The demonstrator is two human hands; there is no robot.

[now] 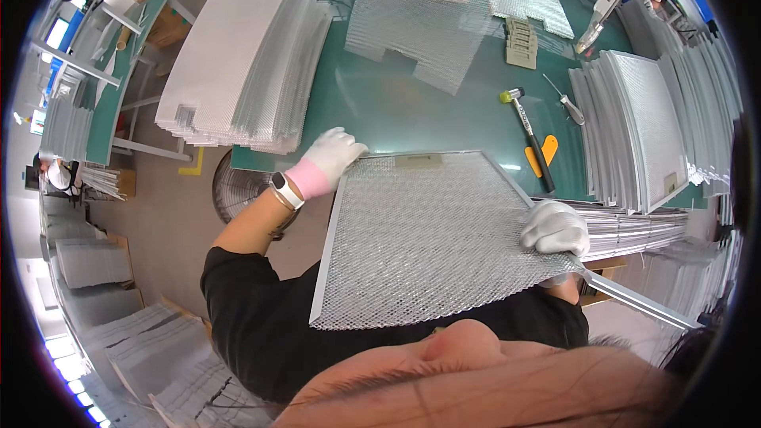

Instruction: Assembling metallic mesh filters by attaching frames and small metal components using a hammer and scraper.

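A silver metal mesh filter panel (428, 246) is tilted in front of me, its far edge at the table's near edge. Thin metal frame strips line its left, far and right sides; the near edge shows bare mesh. My left hand (333, 154), in a white glove with a pink cuff, is closed on the far left corner. At the right edge my gloved right hand (556, 228) has its fingers curled over the frame and mesh. From below that hand a loose-ended metal frame strip (642, 301) sticks out to the lower right. A small tan label (418, 161) sits on the far edge.
On the green table (357, 111) lie a mallet (527, 131), an orange tool (542, 156), a screwdriver (569, 108) and tan parts (521, 43). Mesh stacks (246, 55) stand left, framed panels (634, 127) right, loose mesh sheets (420, 24) far. A floor fan (238, 190) is left.
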